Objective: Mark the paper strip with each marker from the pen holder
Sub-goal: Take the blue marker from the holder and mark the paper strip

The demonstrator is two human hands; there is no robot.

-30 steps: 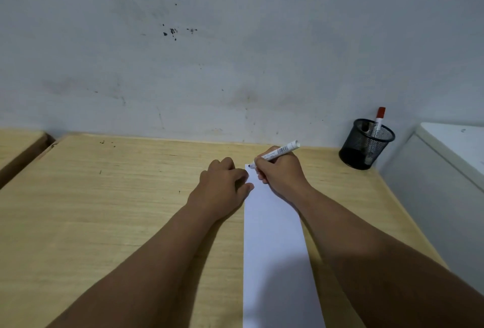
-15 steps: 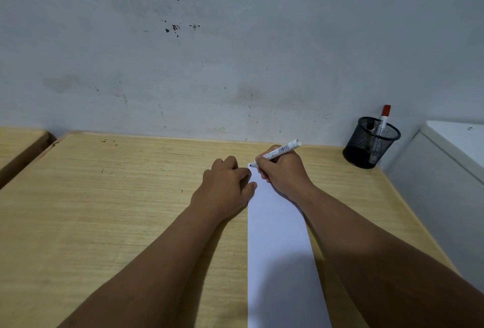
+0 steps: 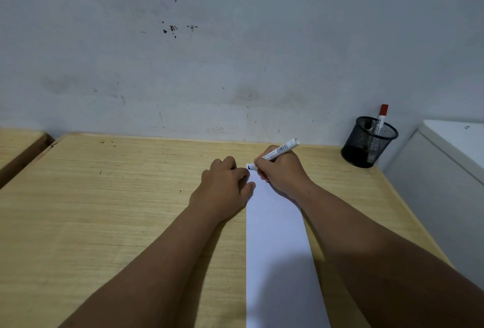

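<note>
A black wire-mesh pen holder (image 3: 369, 141), round and slightly tapered, stands at the right of the frame on the far corner of the worktop (image 3: 110, 196), close to the wall. Inside it, 1 white marker with a red cap (image 3: 381, 118) leans upright, its cap rising above the rim; a darker item lies lower in the cup, too small to identify.

The worktop is pale wood with visible grain. A long, smooth white paper strip (image 3: 277, 244) lies flat on it, running from the bottom edge of the frame up to the centre.

The right hand (image 3: 284, 170) rests on the strip's far end, its fingers pinching a white marker (image 3: 281, 150) with printed lettering on the barrel, slanted, blue tip touching the paper's upper left corner. The left hand (image 3: 222, 183) sits just left of it, fingers curled loosely, thumb pressing the strip's left edge.

A scuffed grey wall (image 3: 235, 52) fills the upper frame. A white boxy surface (image 3: 455, 149) sits at far right.
</note>
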